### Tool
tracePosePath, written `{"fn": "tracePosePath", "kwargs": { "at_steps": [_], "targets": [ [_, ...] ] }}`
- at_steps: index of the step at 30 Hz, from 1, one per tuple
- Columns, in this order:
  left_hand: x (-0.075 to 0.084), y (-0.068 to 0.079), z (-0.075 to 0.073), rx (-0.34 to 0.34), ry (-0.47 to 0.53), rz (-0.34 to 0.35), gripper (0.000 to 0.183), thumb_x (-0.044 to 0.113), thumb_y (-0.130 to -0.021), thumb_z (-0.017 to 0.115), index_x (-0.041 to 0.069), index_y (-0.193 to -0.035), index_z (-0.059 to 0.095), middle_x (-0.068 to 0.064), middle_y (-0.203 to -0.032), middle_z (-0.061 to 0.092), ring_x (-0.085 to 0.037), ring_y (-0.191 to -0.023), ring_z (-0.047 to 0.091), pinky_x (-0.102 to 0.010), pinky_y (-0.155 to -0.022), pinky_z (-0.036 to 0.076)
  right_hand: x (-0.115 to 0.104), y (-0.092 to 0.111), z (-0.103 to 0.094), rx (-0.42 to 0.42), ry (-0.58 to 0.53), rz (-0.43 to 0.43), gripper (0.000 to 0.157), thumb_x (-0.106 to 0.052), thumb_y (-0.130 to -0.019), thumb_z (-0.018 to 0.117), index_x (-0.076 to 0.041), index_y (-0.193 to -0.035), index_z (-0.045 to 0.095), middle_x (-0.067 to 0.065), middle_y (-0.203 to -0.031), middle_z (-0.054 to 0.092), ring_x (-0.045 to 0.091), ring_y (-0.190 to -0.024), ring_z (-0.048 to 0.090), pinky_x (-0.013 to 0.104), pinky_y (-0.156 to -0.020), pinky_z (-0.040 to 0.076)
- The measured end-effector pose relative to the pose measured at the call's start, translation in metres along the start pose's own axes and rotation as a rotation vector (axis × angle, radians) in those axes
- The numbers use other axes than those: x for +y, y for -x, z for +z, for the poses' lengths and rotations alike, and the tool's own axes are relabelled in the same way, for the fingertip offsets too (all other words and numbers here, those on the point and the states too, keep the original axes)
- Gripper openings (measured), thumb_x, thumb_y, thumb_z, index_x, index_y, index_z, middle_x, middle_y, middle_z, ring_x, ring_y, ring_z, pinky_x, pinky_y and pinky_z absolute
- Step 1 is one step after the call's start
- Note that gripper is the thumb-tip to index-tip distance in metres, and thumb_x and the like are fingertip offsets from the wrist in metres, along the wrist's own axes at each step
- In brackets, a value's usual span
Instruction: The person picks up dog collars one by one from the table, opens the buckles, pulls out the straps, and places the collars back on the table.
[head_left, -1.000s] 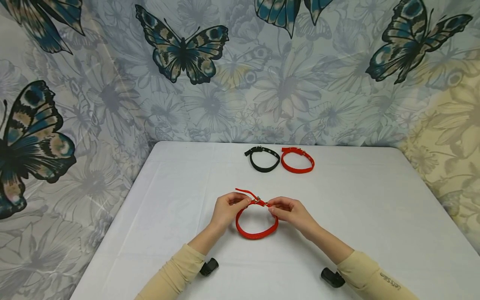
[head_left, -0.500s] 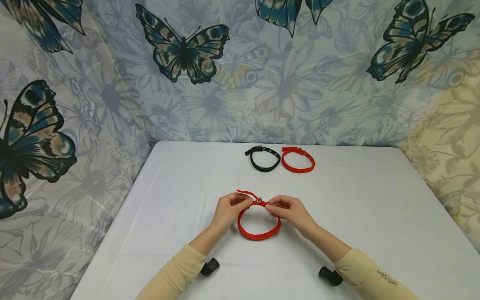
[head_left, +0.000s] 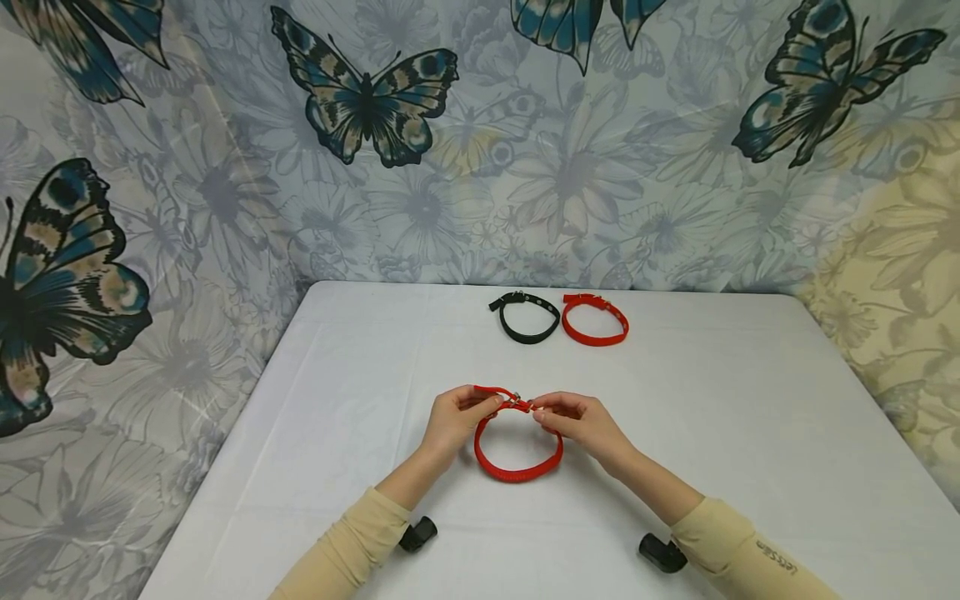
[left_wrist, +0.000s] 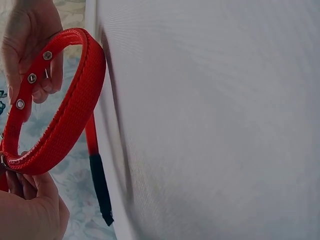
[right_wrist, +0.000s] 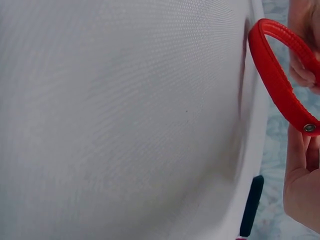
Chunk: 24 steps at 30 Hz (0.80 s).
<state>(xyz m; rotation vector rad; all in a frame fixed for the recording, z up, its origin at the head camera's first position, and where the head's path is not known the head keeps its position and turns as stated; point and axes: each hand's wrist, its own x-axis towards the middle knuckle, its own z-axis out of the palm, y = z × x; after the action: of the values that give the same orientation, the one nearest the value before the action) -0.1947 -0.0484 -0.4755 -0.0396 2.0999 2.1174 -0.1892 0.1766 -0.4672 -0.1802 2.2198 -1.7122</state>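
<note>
A red buckled collar [head_left: 517, 475] is held up in a loop over the middle of the table. My left hand [head_left: 453, 423] pinches it left of its metal buckle [head_left: 515, 400], with the loose strap end at the fingertips. On the other side of the buckle, my right hand [head_left: 579, 419] pinches the band between thumb and fingers. Metal-rimmed holes [left_wrist: 32, 78] run along the collar's strap in the left wrist view. The right wrist view shows its thick padded band [right_wrist: 280, 85] above my right hand. Part of the buckle is hidden by fingers.
Near the back edge of the white-covered table [head_left: 360, 350] lie a black collar [head_left: 528, 338] and another red collar [head_left: 597, 341], side by side and buckled. A butterfly-print cloth [head_left: 480, 217] hangs behind. Black devices [head_left: 418, 534] sit at both wrists.
The loose strap end has come down toward my left fingertips. Both hands stay nearly in place, and the held collar has shifted very slightly to the right.
</note>
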Motion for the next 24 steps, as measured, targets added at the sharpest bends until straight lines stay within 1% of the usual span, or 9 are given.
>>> {"fn": "tracePosePath", "kwargs": {
  "at_steps": [4, 8, 10, 13, 16, 20, 24],
  "targets": [
    [-0.0017, -0.0007, 0.0000, 0.001, 0.039, -0.007, 0.025, 0.018, -0.086, 0.075, -0.001, -0.102, 0.072, -0.002, -0.088, 0.071, -0.012, -0.078, 0.067, -0.029, -0.077, 0.055, -0.0005, 0.0005, -0.0010, -0.025, -0.008, -0.012, 0.035, -0.030, -0.091, 0.070, -0.010, -0.119, 0.068, 0.018, -0.116, 0.065, 0.025, -0.099, 0.061, 0.037, -0.089, 0.053],
    [-0.0009, -0.0009, -0.0010, 0.007, 0.075, -0.010, 0.026, 0.016, -0.087, 0.075, -0.003, -0.103, 0.071, -0.003, -0.088, 0.071, -0.013, -0.077, 0.067, -0.032, -0.081, 0.056, -0.0012, 0.0013, -0.0027, -0.049, -0.020, -0.024, 0.035, -0.029, -0.093, 0.068, -0.010, -0.122, 0.067, 0.020, -0.120, 0.063, 0.030, -0.103, 0.060, 0.036, -0.090, 0.053],
    [-0.0007, -0.0014, -0.0022, 0.015, 0.099, -0.021, 0.025, 0.013, -0.087, 0.074, -0.005, -0.105, 0.070, -0.003, -0.087, 0.071, -0.013, -0.077, 0.067, -0.033, -0.082, 0.056, -0.0012, 0.0015, -0.0035, -0.053, -0.020, -0.026, 0.035, -0.029, -0.093, 0.067, -0.009, -0.122, 0.067, 0.021, -0.120, 0.062, 0.031, -0.103, 0.060, 0.037, -0.090, 0.052],
    [-0.0013, -0.0030, -0.0039, 0.023, 0.132, -0.039, 0.025, 0.010, -0.087, 0.072, -0.007, -0.106, 0.068, -0.003, -0.086, 0.071, -0.013, -0.077, 0.068, -0.032, -0.081, 0.056, -0.0009, 0.0017, -0.0043, -0.048, -0.006, -0.019, 0.036, -0.030, -0.093, 0.067, -0.008, -0.122, 0.066, 0.021, -0.116, 0.062, 0.030, -0.097, 0.060, 0.037, -0.087, 0.052],
    [-0.0016, -0.0035, -0.0046, 0.022, 0.155, -0.045, 0.025, 0.008, -0.087, 0.072, -0.008, -0.106, 0.067, -0.003, -0.085, 0.071, -0.012, -0.076, 0.068, -0.027, -0.078, 0.056, 0.0000, 0.0021, -0.0041, -0.037, -0.003, -0.002, 0.036, -0.030, -0.093, 0.068, -0.007, -0.121, 0.066, 0.022, -0.111, 0.062, 0.029, -0.093, 0.059, 0.036, -0.084, 0.051],
    [-0.0020, -0.0027, -0.0040, 0.014, 0.167, -0.032, 0.024, 0.005, -0.087, 0.071, -0.009, -0.105, 0.066, -0.003, -0.085, 0.070, -0.010, -0.074, 0.067, -0.025, -0.075, 0.056, 0.0002, 0.0019, -0.0020, -0.025, -0.025, 0.020, 0.035, -0.030, -0.092, 0.069, -0.006, -0.118, 0.066, 0.022, -0.111, 0.063, 0.031, -0.094, 0.061, 0.035, -0.083, 0.052],
    [-0.0013, -0.0014, -0.0027, 0.003, 0.165, -0.031, 0.023, 0.005, -0.087, 0.071, -0.009, -0.104, 0.066, -0.003, -0.085, 0.070, -0.011, -0.075, 0.067, -0.026, -0.077, 0.056, -0.0003, -0.0001, 0.0008, -0.008, -0.033, 0.032, 0.036, -0.033, -0.090, 0.071, -0.006, -0.113, 0.067, 0.020, -0.111, 0.065, 0.029, -0.094, 0.064, 0.034, -0.084, 0.053]
  ]
}}
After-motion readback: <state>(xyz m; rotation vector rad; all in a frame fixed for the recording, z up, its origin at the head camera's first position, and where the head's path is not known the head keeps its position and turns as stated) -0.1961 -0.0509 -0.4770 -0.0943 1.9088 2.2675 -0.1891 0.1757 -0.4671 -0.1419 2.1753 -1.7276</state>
